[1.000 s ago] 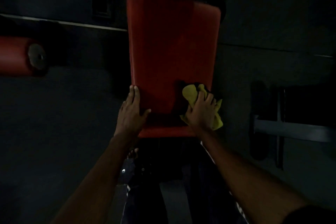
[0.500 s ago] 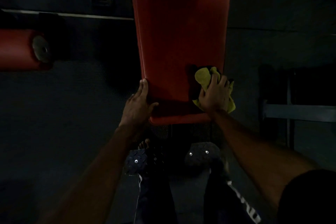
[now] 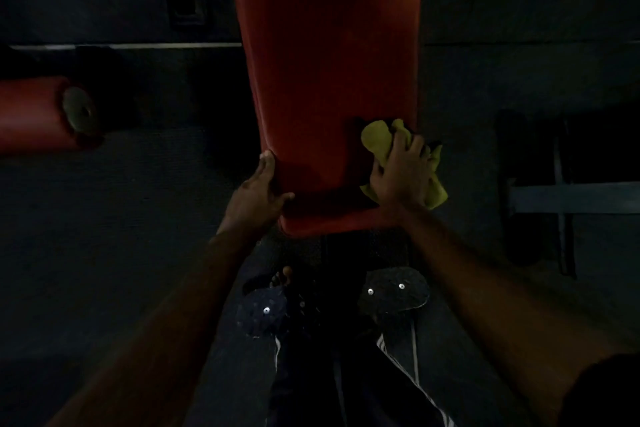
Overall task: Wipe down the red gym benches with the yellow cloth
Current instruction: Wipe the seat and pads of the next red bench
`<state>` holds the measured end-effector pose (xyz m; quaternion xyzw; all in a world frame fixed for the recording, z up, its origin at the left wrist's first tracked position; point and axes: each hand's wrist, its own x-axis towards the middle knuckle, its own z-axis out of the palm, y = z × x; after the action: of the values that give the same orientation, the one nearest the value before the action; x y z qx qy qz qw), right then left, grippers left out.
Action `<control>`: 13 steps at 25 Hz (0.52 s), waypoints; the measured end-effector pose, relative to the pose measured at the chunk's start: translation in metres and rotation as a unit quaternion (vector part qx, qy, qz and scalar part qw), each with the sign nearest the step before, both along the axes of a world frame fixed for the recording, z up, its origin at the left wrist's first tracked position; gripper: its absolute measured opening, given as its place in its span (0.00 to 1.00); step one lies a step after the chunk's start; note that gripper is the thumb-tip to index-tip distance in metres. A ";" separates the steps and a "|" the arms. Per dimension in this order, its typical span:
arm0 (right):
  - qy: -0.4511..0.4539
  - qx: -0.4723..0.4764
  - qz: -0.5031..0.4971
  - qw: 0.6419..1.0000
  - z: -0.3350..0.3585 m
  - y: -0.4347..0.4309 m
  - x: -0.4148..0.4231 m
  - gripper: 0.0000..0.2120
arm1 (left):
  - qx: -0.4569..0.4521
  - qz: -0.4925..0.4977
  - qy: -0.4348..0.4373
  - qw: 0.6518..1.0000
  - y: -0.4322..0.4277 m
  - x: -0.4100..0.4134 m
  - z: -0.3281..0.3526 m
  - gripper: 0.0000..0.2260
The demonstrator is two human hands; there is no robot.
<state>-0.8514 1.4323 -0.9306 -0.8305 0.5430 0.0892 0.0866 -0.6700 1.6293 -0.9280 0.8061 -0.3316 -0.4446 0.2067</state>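
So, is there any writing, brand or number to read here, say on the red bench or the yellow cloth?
None can be read. The red bench, the yellow cloth and the red roller pad show no print; the dark fitting beside the bench is too dim to tell.

The red bench [image 3: 325, 80] wears smooth, matt upholstery, vinyl by the look. The yellow cloth [image 3: 375, 140] is soft, crumpled fabric. At the left, a red padded roller [image 3: 31, 114] ends in a dull metal cap [image 3: 78, 111]. The floor [image 3: 138, 218] looks matt, finely grained.

Both forearms stretched forward, left grip [image 3: 258, 189] flat, thumb splayed, right grip [image 3: 401, 173] curled round yellow cloth [image 3: 375, 137]
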 end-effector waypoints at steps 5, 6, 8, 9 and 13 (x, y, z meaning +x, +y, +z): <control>-0.027 0.069 0.008 0.997 0.010 0.053 0.009 0.33 | -0.005 -0.025 -0.005 1.000 0.010 0.017 0.001 0.31; -0.032 0.082 0.029 0.996 0.012 0.066 0.008 0.33 | -0.006 -0.027 -0.013 1.000 0.010 0.018 0.000 0.31; -0.032 0.107 0.079 0.991 0.016 0.089 0.001 0.34 | 0.010 -0.031 -0.028 0.999 0.006 0.017 0.002 0.30; -0.030 0.120 0.114 0.986 0.018 0.099 -0.002 0.34 | 0.020 -0.030 -0.033 0.999 0.003 0.016 0.006 0.31; -0.003 0.189 0.294 0.937 0.023 0.106 -0.032 0.50 | 0.064 -0.040 0.003 0.997 -0.007 0.001 0.022 0.39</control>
<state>-0.8831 1.5379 -0.9079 -0.9217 0.2475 0.2092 0.2130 -0.6685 1.6226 -0.9055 0.8026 -0.3336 -0.4749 0.1380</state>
